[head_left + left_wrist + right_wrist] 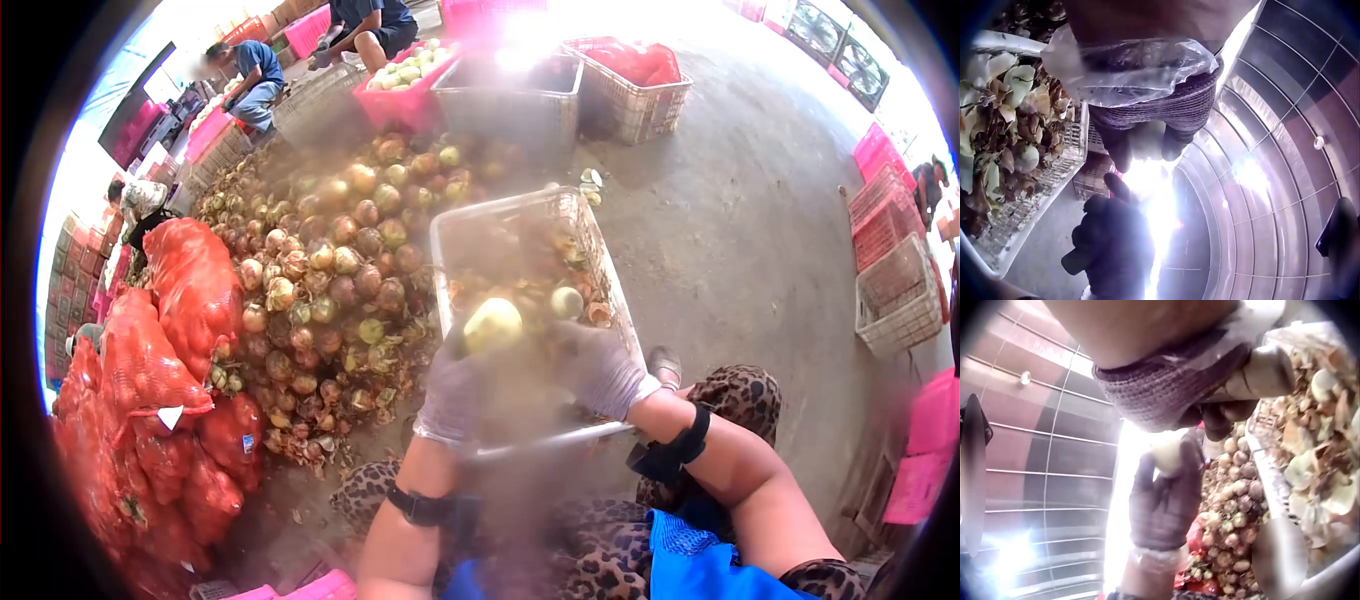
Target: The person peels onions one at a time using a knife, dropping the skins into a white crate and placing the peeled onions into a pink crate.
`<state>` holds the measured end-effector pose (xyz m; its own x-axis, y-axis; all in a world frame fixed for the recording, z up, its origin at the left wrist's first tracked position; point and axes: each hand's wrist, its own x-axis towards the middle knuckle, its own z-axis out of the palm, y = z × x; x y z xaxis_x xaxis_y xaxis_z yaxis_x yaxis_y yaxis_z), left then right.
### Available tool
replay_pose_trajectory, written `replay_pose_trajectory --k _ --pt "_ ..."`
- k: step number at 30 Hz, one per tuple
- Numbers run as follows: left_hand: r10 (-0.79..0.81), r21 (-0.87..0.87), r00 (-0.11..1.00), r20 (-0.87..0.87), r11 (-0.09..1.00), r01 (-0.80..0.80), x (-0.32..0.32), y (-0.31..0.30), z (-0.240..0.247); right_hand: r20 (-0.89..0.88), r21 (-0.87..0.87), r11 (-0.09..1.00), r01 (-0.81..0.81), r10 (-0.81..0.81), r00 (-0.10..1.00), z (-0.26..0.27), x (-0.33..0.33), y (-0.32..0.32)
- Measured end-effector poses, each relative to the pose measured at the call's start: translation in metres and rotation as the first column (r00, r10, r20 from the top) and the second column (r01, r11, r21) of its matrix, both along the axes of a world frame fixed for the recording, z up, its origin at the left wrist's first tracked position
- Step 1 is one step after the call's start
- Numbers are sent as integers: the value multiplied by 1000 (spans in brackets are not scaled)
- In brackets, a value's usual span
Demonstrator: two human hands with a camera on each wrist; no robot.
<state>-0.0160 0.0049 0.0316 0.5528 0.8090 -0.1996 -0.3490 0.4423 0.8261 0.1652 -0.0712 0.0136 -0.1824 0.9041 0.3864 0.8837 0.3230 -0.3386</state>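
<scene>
The gloved left hand (450, 395) grips the pale, round peeled onion (492, 323), just left of the gloved right hand (600, 370), whose grip I cannot tell.

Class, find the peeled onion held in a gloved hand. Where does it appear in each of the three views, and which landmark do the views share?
Head: the onion is at centre, just above the left hand.
Left wrist: it is upper centre, pale between dark fingertips.
Right wrist: it is at centre, in the left hand's fingers.
Shared landmark: the crate of peelings.
</scene>
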Motion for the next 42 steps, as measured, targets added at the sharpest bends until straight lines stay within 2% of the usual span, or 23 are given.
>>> replay_pose_trajectory --k 1,3,4,7,8,10,12,14,16,18,20,24,27,28,31,33,34,36,37,39,40,41,42 --pt "-9 1 1000 9 1000 9 3 -1 0 -23 -162 987 -6 2 1000 6 -4 -1" --pt "-7 17 1000 7 1000 7 6 -3 -3 -248 -189 982 -28 -20 969 -12 -8 0" --pt "1 94 998 -63 996 5 7 -3 -6 -360 -200 979 -42 -34 932 -19 -9 1" --pt "63 321 971 -229 947 14 8 -1 -12 -375 -304 951 -46 -75 924 -22 -8 3" --pt "82 213 984 -161 976 -46 10 -2 -14 -388 -317 947 -43 -89 917 -22 -7 3" --pt "139 -14 990 -36 990 -140 11 0 -18 -331 -269 961 -66 -28 943 -40 -8 3" --pt "163 -116 983 84 981 -153 12 2 -15 -316 -321 944 -70 -37 948 -42 -8 1" --pt "198 -215 959 202 964 -154 10 4 -10 -331 -468 882 -56 -116 936 -27 -8 -6" --pt "168 -194 968 187 972 -131 7 5 -8 -264 -268 963 -41 -32 964 -47 -7 3" --pt "124 -174 962 242 981 -83 4 7 -22 -231 -203 979 -7 -41 972 -46 -3 3" --pt "119 -169 957 266 983 -76 6 6 -32 -264 -285 956 73 -151 953 8 -9 -3" --pt "151 -170 970 190 978 -119 14 -3 -17 -165 -308 946 102 -159 973 10 -8 0" --pt "50 -138 971 234 990 -18 13 -2 -21 -21 -339 924 177 -195 981 22 -7 2" --pt "72 -135 978 193 990 -47 14 -2 -19 33 -343 919 195 -196 980 19 -6 4" --pt "130 -108 987 93 987 -120 18 -5 -11 85 -337 924 183 -164 983 -8 1 11" --pt "148 -64 987 64 987 -144 20 -7 -7 46 -184 982 32 -24 999 -24 11 16" --pt "119 -73 990 72 991 -114 21 -6 -7 25 -31 994 -101 102 994 -27 16 17" --pt "72 -93 994 88 994 -64 17 -6 -10 93 -76 966 -246 253 963 -21 23 20" --pt "51 -74 996 70 996 -45 15 -3 -18 157 -272 933 -234 283 946 8 25 22" --pt "-4 -112 993 115 994 17 12 0 -26 -286 -487 844 -224 89 954 6 25 20" --pt "-30 -129 990 140 990 48 11 2 -29 -464 -553 801 -228 -69 883 5 26 19" --pt "-60 57 998 13 997 59 7 2 -36 -265 -405 889 -213 109 958 7 25 17" --pt "-31 -55 998 54 998 34 8 -1 -35 -265 -284 935 -213 137 954 0 29 13"
